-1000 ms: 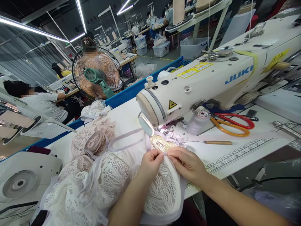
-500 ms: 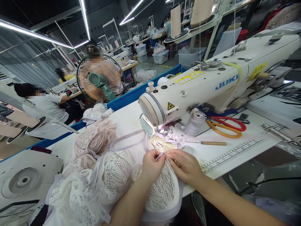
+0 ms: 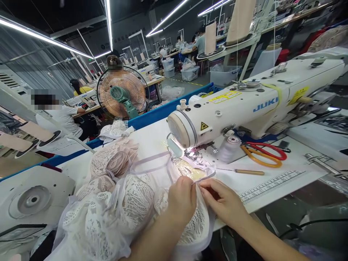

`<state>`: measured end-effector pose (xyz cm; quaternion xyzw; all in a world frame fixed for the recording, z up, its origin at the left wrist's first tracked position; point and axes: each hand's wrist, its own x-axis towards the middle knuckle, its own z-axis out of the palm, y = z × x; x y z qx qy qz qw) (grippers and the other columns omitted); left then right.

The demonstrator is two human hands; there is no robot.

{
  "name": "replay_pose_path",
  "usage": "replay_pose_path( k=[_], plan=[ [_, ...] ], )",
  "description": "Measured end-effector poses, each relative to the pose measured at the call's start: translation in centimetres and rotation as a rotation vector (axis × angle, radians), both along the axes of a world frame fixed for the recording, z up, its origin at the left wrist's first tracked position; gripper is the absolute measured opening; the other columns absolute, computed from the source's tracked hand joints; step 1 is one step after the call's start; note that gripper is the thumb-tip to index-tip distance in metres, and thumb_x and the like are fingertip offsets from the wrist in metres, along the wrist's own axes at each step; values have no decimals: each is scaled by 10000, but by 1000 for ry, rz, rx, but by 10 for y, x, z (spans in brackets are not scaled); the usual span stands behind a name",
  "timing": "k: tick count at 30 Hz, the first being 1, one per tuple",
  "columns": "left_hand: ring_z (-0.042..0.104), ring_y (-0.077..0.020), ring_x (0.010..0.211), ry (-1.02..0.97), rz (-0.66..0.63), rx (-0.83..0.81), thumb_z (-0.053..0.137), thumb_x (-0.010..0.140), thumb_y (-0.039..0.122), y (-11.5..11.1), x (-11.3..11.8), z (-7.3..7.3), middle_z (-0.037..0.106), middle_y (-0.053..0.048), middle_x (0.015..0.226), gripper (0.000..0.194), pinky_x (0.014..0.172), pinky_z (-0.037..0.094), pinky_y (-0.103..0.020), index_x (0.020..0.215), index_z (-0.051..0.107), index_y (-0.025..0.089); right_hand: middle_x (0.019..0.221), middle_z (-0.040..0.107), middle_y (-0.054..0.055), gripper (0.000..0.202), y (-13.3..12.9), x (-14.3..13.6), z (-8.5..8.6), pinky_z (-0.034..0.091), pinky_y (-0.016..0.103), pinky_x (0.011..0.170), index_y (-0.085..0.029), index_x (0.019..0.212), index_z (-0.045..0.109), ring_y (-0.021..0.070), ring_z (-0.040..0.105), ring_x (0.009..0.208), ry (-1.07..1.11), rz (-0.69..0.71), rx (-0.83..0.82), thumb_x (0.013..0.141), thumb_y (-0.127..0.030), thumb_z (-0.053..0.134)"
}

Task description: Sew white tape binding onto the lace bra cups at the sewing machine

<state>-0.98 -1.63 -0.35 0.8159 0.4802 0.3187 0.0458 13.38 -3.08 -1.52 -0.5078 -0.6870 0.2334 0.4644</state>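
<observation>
My left hand (image 3: 182,199) is closed, its fingertips pinching the lilac edge tape of a white lace bra (image 3: 198,224). Close on its right, my right hand (image 3: 224,199) pinches the same edge between thumb and forefinger. Part of the bra leads up beneath the head of a white sewing machine (image 3: 214,116), where a lamp lights shiny cream fabric. The needle area is partly hidden behind the machine's clear guard. One lace cup hangs below my hands toward the table's front edge.
More lace bras (image 3: 133,199) are heaped on the left. Right of the needle stand a thread cone (image 3: 229,148), scissors (image 3: 268,154) and a wooden-handled awl (image 3: 248,172). A ruler strip (image 3: 272,186) runs along the table. Beyond are a fan (image 3: 121,92) and people at other machines.
My left hand has turned, with its back now more toward me. A small gap has opened between the two hands. The camera view has shifted slightly.
</observation>
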Motion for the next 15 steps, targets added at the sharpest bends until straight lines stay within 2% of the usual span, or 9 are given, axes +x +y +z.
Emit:
replay_pose_path(
  k=[3, 6, 9, 11, 15],
  plan=[
    [519, -161, 694, -54, -100, 136, 364, 836, 134, -2, 1, -1, 548, -56, 743, 144, 594, 427, -270, 804, 501, 166, 676, 578, 0, 134, -1, 1, 5, 448, 249, 543, -207, 722, 570, 138, 538, 618, -42, 25, -81, 787, -222, 453],
    [514, -148, 736, -181, -245, 115, 382, 819, 96, -2, 1, 2, 536, -60, 808, 152, 634, 446, -265, 853, 510, 170, 642, 541, -2, 162, -3, 3, 8, 437, 244, 536, -203, 671, 544, 135, 524, 610, -39, 45, -90, 798, -223, 445],
    [516, -141, 788, -373, -351, -67, 412, 798, 82, -2, 0, 8, 527, -56, 847, 170, 695, 451, -275, 873, 532, 176, 644, 510, -3, 181, -6, 6, 5, 432, 235, 539, -203, 686, 542, 126, 512, 608, -3, 50, -31, 831, -242, 441],
    [522, -148, 826, -498, -365, -233, 448, 777, 88, -1, 0, 12, 531, -58, 868, 158, 737, 441, -290, 840, 562, 179, 646, 496, -5, 174, -7, 7, 0, 424, 228, 524, -203, 713, 548, 118, 505, 591, 15, 48, 26, 843, -236, 438],
    [527, -171, 851, -785, -365, -724, 581, 711, 180, 4, 2, 18, 557, -71, 899, 35, 720, 418, -280, 733, 601, 161, 644, 483, -7, 145, -6, 10, -11, 409, 215, 496, -202, 732, 540, 106, 491, 568, -5, 18, 162, 840, -188, 444]
  ],
)
